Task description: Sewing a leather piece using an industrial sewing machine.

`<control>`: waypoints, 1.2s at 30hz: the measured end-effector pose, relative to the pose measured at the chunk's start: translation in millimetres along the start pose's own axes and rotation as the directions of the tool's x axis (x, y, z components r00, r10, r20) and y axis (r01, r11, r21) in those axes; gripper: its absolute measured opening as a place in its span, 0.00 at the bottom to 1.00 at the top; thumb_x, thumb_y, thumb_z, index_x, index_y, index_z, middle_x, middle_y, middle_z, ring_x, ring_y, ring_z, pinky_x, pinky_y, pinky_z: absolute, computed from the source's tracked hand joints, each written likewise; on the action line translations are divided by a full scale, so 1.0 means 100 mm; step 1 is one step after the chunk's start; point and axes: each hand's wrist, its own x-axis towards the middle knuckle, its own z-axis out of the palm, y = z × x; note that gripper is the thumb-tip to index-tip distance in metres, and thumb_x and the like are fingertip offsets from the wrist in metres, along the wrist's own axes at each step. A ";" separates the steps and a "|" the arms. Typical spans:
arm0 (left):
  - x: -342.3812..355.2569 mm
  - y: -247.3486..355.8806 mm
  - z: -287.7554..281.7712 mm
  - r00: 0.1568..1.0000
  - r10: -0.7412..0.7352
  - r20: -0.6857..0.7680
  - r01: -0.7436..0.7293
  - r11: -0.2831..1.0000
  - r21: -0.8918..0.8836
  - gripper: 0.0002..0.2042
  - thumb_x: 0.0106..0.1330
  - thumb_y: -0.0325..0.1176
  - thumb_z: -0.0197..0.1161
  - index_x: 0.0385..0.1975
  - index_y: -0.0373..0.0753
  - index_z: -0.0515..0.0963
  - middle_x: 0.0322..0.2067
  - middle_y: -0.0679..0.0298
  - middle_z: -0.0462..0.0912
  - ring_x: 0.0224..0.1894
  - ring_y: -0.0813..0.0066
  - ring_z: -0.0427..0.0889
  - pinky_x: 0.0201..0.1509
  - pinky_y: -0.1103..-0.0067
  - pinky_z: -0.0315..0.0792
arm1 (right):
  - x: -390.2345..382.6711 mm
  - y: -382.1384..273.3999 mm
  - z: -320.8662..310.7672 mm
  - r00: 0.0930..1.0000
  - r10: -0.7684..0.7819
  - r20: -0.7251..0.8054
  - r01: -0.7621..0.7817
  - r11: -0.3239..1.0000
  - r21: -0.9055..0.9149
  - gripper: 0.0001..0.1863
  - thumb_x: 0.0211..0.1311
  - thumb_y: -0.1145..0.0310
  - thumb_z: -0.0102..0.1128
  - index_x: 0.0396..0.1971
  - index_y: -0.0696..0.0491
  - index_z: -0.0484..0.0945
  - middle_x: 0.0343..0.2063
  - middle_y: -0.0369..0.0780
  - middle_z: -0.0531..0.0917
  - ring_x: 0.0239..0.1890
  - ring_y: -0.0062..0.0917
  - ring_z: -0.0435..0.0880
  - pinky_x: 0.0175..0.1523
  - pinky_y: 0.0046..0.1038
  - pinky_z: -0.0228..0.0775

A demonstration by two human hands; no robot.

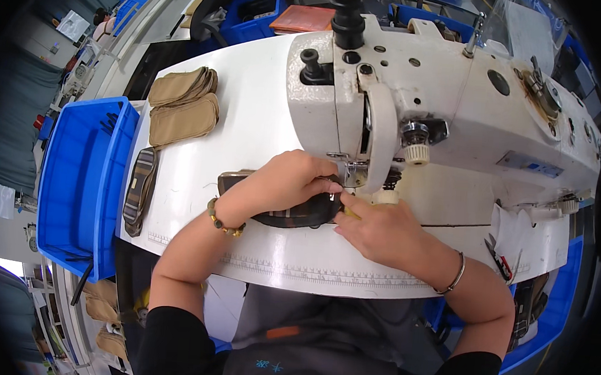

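A dark pouch [291,216] with a brown edge lies under the head of a white industrial sewing machine [320,112]. My left hand [292,181] reaches over the pouch, fingers closed on its edge beside the presser foot [354,173]. From the right, my right hand [384,232] pinches the pouch's right end with thumb and forefinger, close to the needle area. The fingertips of both hands nearly meet there. My left hand covers much of the pouch, and the stitching point is partly hidden.
Several tan fabric pieces [183,118] are stacked at the table's far left, with a striped pouch [140,191] nearer me. A blue bin [77,193] stands beyond the left edge. Thread snips [497,258] lie at the right. A printed ruler [308,274] follows the front edge.
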 end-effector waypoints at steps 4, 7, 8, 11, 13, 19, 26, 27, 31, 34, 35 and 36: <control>-0.02 0.17 0.07 0.993 -0.070 -0.094 0.081 0.990 0.112 0.11 0.67 0.42 0.65 0.34 0.40 0.82 0.27 0.55 0.84 0.32 0.50 0.84 0.36 0.63 0.76 | -0.01 0.05 0.08 0.995 -0.066 -0.074 0.061 0.995 -0.076 0.06 0.56 0.69 0.63 0.27 0.55 0.79 0.44 0.49 0.85 0.18 0.29 0.82 0.20 0.30 0.73; -0.01 0.16 0.06 0.991 -0.081 -0.108 0.093 0.990 0.110 0.12 0.67 0.42 0.65 0.32 0.39 0.82 0.26 0.54 0.84 0.32 0.49 0.83 0.36 0.63 0.76 | -0.01 0.08 0.16 0.981 -0.109 -0.159 0.093 0.990 -0.103 0.05 0.54 0.71 0.63 0.24 0.56 0.77 0.36 0.46 0.85 0.16 0.27 0.79 0.18 0.29 0.70; 0.00 0.14 0.07 0.992 -0.065 -0.108 0.076 0.992 0.102 0.12 0.67 0.42 0.65 0.32 0.39 0.82 0.25 0.54 0.84 0.31 0.49 0.83 0.35 0.63 0.76 | -0.01 0.09 0.17 0.967 -0.133 -0.219 0.108 0.986 -0.123 0.05 0.53 0.71 0.63 0.24 0.55 0.76 0.30 0.43 0.84 0.15 0.25 0.78 0.17 0.27 0.68; 0.02 0.00 0.12 0.991 -0.030 -0.133 0.040 0.996 0.077 0.12 0.67 0.42 0.66 0.31 0.39 0.83 0.24 0.54 0.83 0.30 0.50 0.83 0.35 0.63 0.76 | 0.01 0.03 0.10 0.961 -0.181 -0.208 0.109 0.942 -0.317 0.04 0.50 0.73 0.63 0.27 0.56 0.79 0.21 0.36 0.78 0.14 0.20 0.75 0.17 0.24 0.66; 0.04 0.00 0.12 0.989 0.001 -0.151 0.007 0.998 0.059 0.12 0.66 0.42 0.66 0.31 0.39 0.83 0.23 0.54 0.83 0.30 0.50 0.83 0.34 0.63 0.76 | 0.03 -0.01 0.10 0.944 -0.221 -0.245 0.120 0.922 -0.367 0.06 0.50 0.74 0.64 0.29 0.56 0.81 0.20 0.34 0.76 0.15 0.19 0.75 0.18 0.23 0.66; 0.03 0.12 0.08 0.991 -0.072 -0.116 0.089 0.984 0.156 0.10 0.65 0.41 0.68 0.33 0.40 0.84 0.24 0.54 0.83 0.31 0.51 0.84 0.35 0.64 0.76 | 0.02 -0.04 0.21 0.936 -0.265 -0.230 0.153 0.898 -0.413 0.11 0.50 0.74 0.64 0.34 0.63 0.83 0.16 0.32 0.74 0.15 0.18 0.75 0.20 0.21 0.67; 0.06 0.19 -0.03 0.992 -0.123 -0.033 0.123 0.992 0.027 0.06 0.60 0.34 0.71 0.34 0.44 0.86 0.27 0.58 0.85 0.34 0.54 0.85 0.37 0.66 0.77 | -0.05 -0.16 0.15 0.973 -0.209 -0.100 0.143 0.882 -0.450 0.12 0.50 0.76 0.64 0.35 0.65 0.84 0.16 0.32 0.74 0.15 0.18 0.75 0.20 0.21 0.66; 0.04 0.22 -0.03 0.988 -0.141 -0.063 0.144 0.989 0.038 0.05 0.59 0.34 0.71 0.34 0.45 0.87 0.27 0.58 0.85 0.33 0.55 0.85 0.37 0.67 0.77 | -0.04 -0.15 0.15 0.973 -0.208 -0.100 0.142 0.882 -0.449 0.12 0.50 0.76 0.64 0.35 0.65 0.84 0.16 0.32 0.74 0.15 0.18 0.75 0.20 0.21 0.66; 0.04 0.26 -0.01 0.982 -0.163 -0.095 0.172 0.981 0.086 0.06 0.57 0.34 0.72 0.33 0.45 0.87 0.27 0.59 0.85 0.33 0.56 0.85 0.37 0.67 0.77 | -0.04 -0.16 0.15 0.959 -0.245 -0.142 0.165 0.891 -0.424 0.13 0.50 0.76 0.63 0.36 0.65 0.84 0.16 0.32 0.73 0.16 0.18 0.75 0.20 0.21 0.67; 0.05 0.26 -0.03 0.974 -0.211 -0.083 0.219 0.970 0.103 0.07 0.56 0.35 0.73 0.34 0.46 0.88 0.28 0.60 0.86 0.34 0.57 0.85 0.37 0.68 0.78 | -0.04 -0.16 0.15 0.961 -0.233 -0.146 0.157 0.900 -0.408 0.12 0.50 0.76 0.63 0.36 0.65 0.84 0.16 0.32 0.73 0.16 0.18 0.76 0.21 0.21 0.67; 0.05 0.25 -0.03 0.972 -0.215 -0.089 0.223 0.970 0.093 0.08 0.55 0.34 0.74 0.34 0.45 0.87 0.28 0.62 0.87 0.35 0.59 0.85 0.38 0.69 0.78 | -0.04 -0.16 0.16 0.961 -0.232 -0.148 0.155 0.902 -0.404 0.12 0.50 0.76 0.63 0.36 0.65 0.84 0.16 0.32 0.73 0.16 0.18 0.76 0.21 0.20 0.67; 0.05 0.24 -0.02 0.972 -0.217 -0.094 0.224 0.971 0.083 0.08 0.54 0.34 0.75 0.33 0.45 0.87 0.29 0.63 0.87 0.36 0.60 0.86 0.39 0.69 0.78 | -0.04 -0.16 0.16 0.962 -0.231 -0.148 0.154 0.902 -0.404 0.12 0.50 0.76 0.63 0.36 0.65 0.84 0.16 0.32 0.73 0.16 0.18 0.76 0.21 0.20 0.67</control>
